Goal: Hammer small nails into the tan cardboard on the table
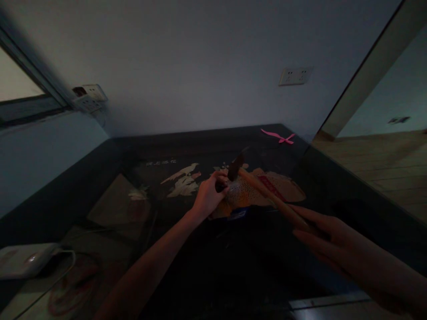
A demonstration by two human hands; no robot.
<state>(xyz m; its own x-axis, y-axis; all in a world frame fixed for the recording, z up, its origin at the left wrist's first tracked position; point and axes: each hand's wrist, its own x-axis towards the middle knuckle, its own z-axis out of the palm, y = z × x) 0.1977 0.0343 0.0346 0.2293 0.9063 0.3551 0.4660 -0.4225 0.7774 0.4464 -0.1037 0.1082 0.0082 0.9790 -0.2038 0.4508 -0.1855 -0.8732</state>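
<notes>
Wooden-handled dark-headed hammer (267, 192) is clasped near its end by the right hand (328, 235), likely for leverage, over the flat speckled orange-brown sheet (248, 195) on the black table (200, 144), where the left hand (209, 193) curls, pinching or not, I cannot tell.

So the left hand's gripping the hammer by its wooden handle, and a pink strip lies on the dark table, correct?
Wrong hand: the head view shows the right hand gripping the hammer by its wooden handle. The pink strip does lie on the dark table.
</notes>
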